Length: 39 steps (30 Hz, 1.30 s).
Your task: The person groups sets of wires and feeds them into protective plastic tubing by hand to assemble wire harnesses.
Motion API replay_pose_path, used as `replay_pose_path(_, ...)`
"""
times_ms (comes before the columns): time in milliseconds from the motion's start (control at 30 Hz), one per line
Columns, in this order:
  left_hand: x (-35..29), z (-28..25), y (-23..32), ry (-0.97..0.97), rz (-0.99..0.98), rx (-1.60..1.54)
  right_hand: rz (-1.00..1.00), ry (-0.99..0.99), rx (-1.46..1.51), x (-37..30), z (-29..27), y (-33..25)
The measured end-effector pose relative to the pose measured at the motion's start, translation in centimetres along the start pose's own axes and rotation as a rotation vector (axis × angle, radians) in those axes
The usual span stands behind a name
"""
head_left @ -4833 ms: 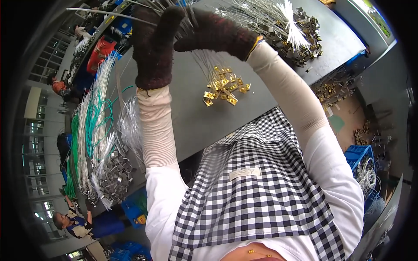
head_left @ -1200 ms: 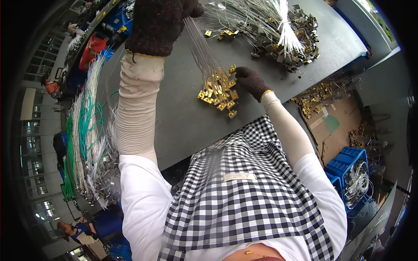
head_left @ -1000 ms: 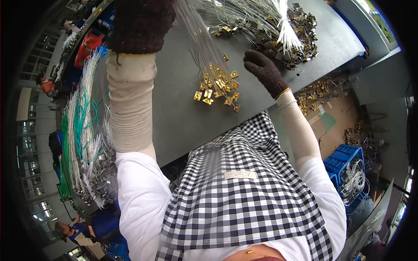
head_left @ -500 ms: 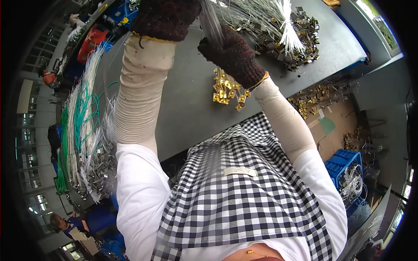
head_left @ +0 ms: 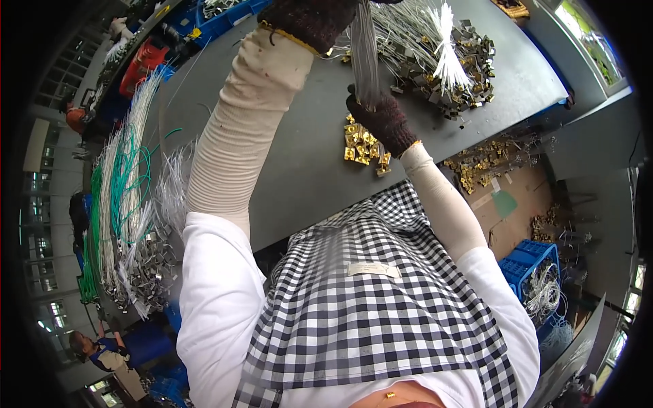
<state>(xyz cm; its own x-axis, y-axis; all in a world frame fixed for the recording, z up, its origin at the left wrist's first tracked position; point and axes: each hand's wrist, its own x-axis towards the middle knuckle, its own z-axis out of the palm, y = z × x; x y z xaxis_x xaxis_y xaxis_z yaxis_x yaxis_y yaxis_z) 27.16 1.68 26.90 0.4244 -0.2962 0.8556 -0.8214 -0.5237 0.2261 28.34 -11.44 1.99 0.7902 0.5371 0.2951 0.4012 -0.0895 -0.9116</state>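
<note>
A bundle of thin, clear-grey wires (head_left: 365, 58) hangs between my two gloved hands above the grey table. My right hand (head_left: 386, 124), in a dark maroon knitted glove, is closed around its lower part. Just below that hand, gold-coloured metal clips (head_left: 362, 144) stick out in a cluster at the bundle's end. My left hand (head_left: 309, 19), in a matching glove, is at the top edge beside the upper part of the bundle and appears closed round it; its fingertips are partly cut off by the frame.
A pile of wires with metal clips (head_left: 469, 64), tied in white bunches (head_left: 447, 47), lies on the table (head_left: 299, 149) at the far right. White and green wires (head_left: 129, 183) hang at the left. A blue crate (head_left: 530, 265) stands at the lower right. A person (head_left: 102, 350) is at the lower left.
Both hands have shifted right with the bundle, and my right hand sits slightly lower. The bundle now hangs straighter, and its gold clips are gathered closer together.
</note>
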Motion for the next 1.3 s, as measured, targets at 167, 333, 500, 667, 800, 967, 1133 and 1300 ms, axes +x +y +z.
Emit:
replay_pose_path(167, 1.9, 0.4, 4.5, -0.012, -0.329, -0.163, 0.057, 0.026, 0.159, 0.2, -0.7, -1.4)
replay_pose_path(333, -0.9, 0.6, -0.8, -0.096, -0.027, 0.036, -0.022, 0.013, 0.043, -0.1, 1.9, 3.2)
replay_pose_path(500, -1.2, 0.1, 2.4, -0.077, -0.132, -0.206, 0.036, -0.017, -0.012, -0.1, 1.3, 3.2)
replay_pose_path(667, -6.4, 1.7, -0.9, -0.062, -0.863, -0.559, -0.044, 0.033, 0.075, 0.5, 2.4, 4.5)
replay_pose_path(800, -4.1, 2.5, 2.7, 0.111, -0.597, -0.498, -0.281, 0.206, -0.060, 0.6, 2.8, 3.7)
replay_pose_path(967, -6.3, 1.4, -0.1, 0.023, -0.866, -0.613, 0.158, -0.138, -0.086, -1.0, 1.9, 1.2)
replay_pose_path(1133, -7.0, 2.7, 1.3, -0.085, -0.559, -0.717, 0.104, -0.053, -0.045, -1.7, 1.1, 2.5)
replay_pose_path(1300, -14.5, 6.6, -0.4, -0.043, -0.821, -0.546, -0.017, -0.052, 0.056, -1.2, 2.5, 4.1)
